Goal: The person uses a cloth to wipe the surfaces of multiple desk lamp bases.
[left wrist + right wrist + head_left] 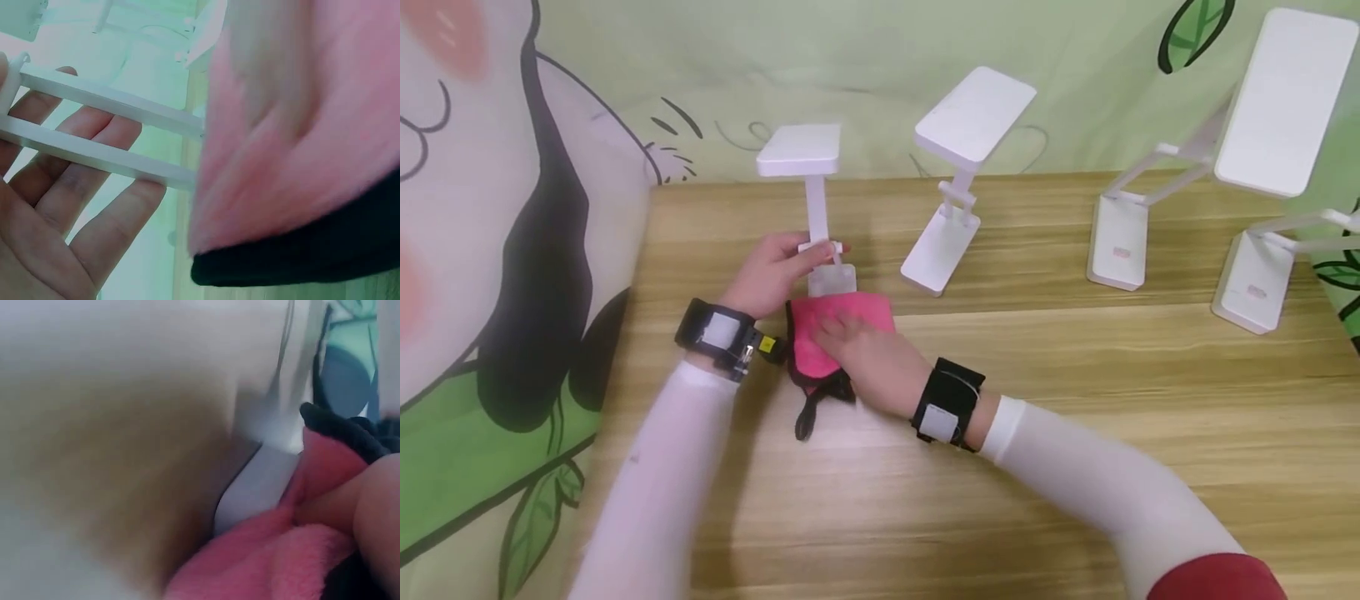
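At the left of the table, a white desk lamp (816, 200) has its panel up on a thin two-bar arm. My left hand (772, 268) grips that arm; in the left wrist view its fingers (119, 234) reach around the pale bars (106, 156). A pink cloth (811, 354) with black edging and a black hanging loop covers the lower part of the lamp's base (832, 279). Over the cloth, my right hand (880, 358) holds it against the base. The right wrist view shows pink folds (250, 565) bunched around the white base end, beneath the hand.
A second white lamp (940, 250) stands close to the right. Two more lamps, one with its base (1118, 246) and another with its base (1255, 287) showing, stand at the right edge. The wooden table (1037, 358) meets a printed cartoon backdrop (865, 67).
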Demonstrator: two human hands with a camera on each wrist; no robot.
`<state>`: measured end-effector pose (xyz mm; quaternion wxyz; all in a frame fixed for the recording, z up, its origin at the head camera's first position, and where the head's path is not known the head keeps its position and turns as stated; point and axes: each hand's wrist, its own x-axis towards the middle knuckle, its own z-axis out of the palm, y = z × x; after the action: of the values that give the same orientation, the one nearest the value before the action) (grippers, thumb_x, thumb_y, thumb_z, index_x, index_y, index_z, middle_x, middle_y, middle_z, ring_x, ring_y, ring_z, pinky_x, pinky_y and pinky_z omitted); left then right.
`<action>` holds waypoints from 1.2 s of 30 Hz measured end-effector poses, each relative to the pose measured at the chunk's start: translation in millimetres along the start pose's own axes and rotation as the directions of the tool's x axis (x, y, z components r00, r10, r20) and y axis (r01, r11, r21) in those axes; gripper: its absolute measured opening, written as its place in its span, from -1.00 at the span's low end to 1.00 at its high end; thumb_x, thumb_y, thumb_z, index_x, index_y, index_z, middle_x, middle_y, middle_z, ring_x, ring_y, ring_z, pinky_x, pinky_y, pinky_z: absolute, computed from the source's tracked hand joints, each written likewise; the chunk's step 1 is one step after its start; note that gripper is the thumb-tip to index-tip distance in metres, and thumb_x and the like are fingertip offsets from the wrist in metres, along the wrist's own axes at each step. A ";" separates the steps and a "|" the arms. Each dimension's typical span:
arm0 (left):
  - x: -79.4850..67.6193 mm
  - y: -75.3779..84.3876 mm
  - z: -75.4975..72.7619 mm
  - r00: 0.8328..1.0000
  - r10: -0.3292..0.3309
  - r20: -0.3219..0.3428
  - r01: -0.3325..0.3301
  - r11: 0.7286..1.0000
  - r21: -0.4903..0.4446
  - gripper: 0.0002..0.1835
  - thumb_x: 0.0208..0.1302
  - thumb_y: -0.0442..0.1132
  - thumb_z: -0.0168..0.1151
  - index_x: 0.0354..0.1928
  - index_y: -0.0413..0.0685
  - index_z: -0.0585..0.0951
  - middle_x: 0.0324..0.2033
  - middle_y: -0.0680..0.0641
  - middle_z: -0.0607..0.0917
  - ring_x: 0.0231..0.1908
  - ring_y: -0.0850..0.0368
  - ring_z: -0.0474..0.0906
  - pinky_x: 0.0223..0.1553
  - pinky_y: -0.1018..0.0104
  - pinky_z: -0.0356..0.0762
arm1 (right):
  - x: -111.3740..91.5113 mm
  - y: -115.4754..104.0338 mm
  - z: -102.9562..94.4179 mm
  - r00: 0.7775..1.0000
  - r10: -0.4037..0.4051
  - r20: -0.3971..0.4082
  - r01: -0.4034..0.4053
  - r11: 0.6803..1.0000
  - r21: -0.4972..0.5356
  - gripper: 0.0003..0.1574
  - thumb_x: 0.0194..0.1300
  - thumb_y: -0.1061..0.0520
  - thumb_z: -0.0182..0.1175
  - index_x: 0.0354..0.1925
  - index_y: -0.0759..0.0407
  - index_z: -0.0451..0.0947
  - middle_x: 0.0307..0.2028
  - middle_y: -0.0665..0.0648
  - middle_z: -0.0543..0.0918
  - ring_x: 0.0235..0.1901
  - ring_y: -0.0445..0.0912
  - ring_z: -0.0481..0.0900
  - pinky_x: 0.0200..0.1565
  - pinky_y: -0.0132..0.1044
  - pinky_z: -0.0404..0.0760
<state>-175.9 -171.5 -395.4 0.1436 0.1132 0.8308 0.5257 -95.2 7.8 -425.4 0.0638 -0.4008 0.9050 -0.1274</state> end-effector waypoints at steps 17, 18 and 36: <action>-8.2 6.9 -2.8 0.998 0.063 -0.002 -0.063 0.998 0.021 -0.59 0.29 0.06 0.09 -0.03 -0.07 0.65 -0.02 -0.16 0.69 -0.02 0.01 0.49 -0.01 0.11 0.36 | -13.5 -13.6 -3.7 0.996 -0.011 0.083 0.007 0.999 0.045 -0.21 0.16 0.30 0.19 0.35 0.10 0.23 0.34 0.17 0.34 0.36 0.10 0.20 0.26 -0.05 0.39; -7.2 5.0 -3.1 0.998 0.061 -0.003 -0.061 0.998 0.026 -0.57 0.27 0.09 0.10 -0.02 -0.05 0.65 -0.03 -0.14 0.69 -0.04 0.02 0.49 -0.03 0.11 0.36 | -12.9 -13.3 -4.8 0.996 -0.015 0.087 0.010 0.998 0.054 -0.20 0.15 0.31 0.20 0.35 0.09 0.23 0.33 0.17 0.34 0.36 0.09 0.21 0.24 -0.06 0.41; -11.0 14.7 -3.6 0.998 0.068 0.007 -0.068 0.996 0.060 -0.58 0.29 0.05 0.10 0.02 -0.05 0.63 -0.03 -0.13 0.69 -0.03 0.02 0.51 -0.05 0.10 0.40 | -3.8 0.1 -8.0 0.994 0.043 0.098 -0.054 0.992 0.114 -0.15 0.17 0.40 0.09 0.39 0.03 0.15 0.39 0.15 0.24 0.39 0.06 0.13 0.24 -0.04 0.41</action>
<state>-166.4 -172.1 -379.4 0.1241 0.1468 0.8417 0.5046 -94.5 12.2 -417.8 0.1335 -0.3798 0.9015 -0.1590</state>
